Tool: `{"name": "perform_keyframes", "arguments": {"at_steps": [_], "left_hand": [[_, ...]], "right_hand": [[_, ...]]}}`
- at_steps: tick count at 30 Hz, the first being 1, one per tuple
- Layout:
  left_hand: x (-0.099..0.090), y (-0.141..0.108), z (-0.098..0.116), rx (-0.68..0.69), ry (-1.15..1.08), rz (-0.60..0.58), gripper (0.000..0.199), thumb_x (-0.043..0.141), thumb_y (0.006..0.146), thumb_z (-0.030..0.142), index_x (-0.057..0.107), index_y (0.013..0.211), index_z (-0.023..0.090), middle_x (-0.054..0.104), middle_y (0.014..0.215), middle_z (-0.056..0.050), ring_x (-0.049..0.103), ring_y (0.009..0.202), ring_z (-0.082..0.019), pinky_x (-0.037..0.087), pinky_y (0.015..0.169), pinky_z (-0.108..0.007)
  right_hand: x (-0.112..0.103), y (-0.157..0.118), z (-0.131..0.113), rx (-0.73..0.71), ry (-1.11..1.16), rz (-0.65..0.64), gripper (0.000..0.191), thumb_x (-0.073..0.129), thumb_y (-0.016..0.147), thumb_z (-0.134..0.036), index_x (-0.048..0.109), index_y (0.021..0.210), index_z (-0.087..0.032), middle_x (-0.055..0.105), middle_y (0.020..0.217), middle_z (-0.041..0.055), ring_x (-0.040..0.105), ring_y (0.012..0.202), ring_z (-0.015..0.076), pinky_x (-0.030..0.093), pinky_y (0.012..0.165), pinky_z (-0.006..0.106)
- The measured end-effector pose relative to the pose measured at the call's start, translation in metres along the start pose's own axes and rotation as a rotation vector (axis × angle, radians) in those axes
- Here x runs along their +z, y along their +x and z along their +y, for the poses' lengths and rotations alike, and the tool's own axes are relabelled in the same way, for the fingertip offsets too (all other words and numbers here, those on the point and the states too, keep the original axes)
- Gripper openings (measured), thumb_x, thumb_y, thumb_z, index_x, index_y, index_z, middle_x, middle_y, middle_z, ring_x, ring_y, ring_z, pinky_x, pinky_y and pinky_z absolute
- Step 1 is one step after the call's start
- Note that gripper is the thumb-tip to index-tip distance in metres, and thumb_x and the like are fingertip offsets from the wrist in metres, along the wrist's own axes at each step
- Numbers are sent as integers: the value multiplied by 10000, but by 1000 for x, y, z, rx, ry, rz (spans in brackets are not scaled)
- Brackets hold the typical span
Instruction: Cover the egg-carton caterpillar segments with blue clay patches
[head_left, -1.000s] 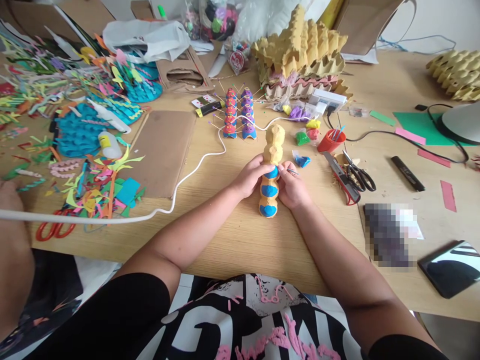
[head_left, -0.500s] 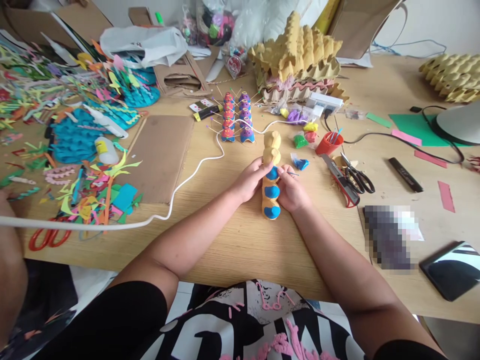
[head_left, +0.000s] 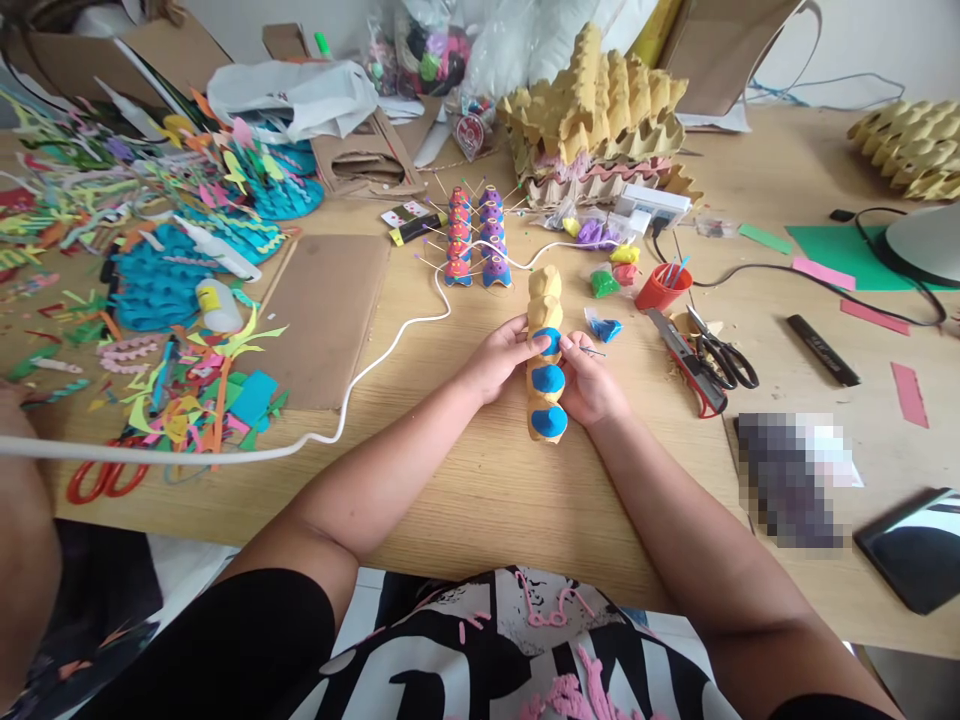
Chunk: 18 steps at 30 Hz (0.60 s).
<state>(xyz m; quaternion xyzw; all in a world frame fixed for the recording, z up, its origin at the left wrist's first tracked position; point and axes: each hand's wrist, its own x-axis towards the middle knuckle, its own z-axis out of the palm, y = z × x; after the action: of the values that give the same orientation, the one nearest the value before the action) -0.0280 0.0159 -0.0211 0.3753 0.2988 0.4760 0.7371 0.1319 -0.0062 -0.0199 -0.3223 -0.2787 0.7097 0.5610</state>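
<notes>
Between my hands is a yellow egg-carton strip (head_left: 545, 292), its long side pointing away from me. Blue clay (head_left: 547, 380) covers part of its three nearest bumps; the far bumps are plain yellow. My left hand (head_left: 504, 358) grips the strip's left side, thumb laid over the third blue patch. On the other side, my right hand (head_left: 589, 378) pinches at the edge of that same patch. A thin dark stick (head_left: 594, 350) pokes out from the right fingers. Just beyond the right hand lies a small bag of blue clay (head_left: 603, 325).
Finished red and purple carton caterpillars (head_left: 495, 240) stand ahead. A white cable (head_left: 397, 335) crosses the table. Cutter (head_left: 694, 365), scissors (head_left: 724, 350) and red cup (head_left: 664, 287) sit right; cardboard (head_left: 322, 320) and paper scraps lie left. Another person's arm (head_left: 26, 560) shows at far left.
The left thumb has shifted down off the plain yellow bump onto the blue clay patch. The strip has tilted slightly, its near end swinging right. The whole view has moved a little.
</notes>
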Motion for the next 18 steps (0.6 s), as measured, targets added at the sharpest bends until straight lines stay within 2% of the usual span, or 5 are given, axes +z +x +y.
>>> {"name": "perform_keyframes", "arguments": {"at_steps": [5, 11, 18], "left_hand": [[1, -2, 3, -14, -45, -37, 640, 1049, 728, 554, 778, 1199, 216, 823, 982, -5, 755, 874, -151, 564, 844, -292], [-3, -1, 4, 0, -12, -33, 608, 1002, 776, 579, 780, 1208, 213, 832, 1055, -39, 785, 977, -197, 589, 912, -333], [-4, -1, 4, 7, -17, -42, 584, 1006, 773, 583, 773, 1164, 218, 815, 987, -25, 778, 885, -180, 587, 850, -317]], "right_hand": [[1, -1, 0, -20, -10, 33, 715, 1100, 649, -421, 411, 759, -264, 591, 688, -83, 572, 663, 130, 516, 637, 278], [3, -2, 2, -45, -62, 5, 678, 1091, 669, -458, 450, 769, -265, 575, 709, -76, 541, 669, 131, 496, 630, 281], [6, -5, 0, -126, -180, 20, 715, 1112, 639, -515, 453, 715, -251, 501, 673, -72, 439, 642, 117, 403, 587, 267]]}}
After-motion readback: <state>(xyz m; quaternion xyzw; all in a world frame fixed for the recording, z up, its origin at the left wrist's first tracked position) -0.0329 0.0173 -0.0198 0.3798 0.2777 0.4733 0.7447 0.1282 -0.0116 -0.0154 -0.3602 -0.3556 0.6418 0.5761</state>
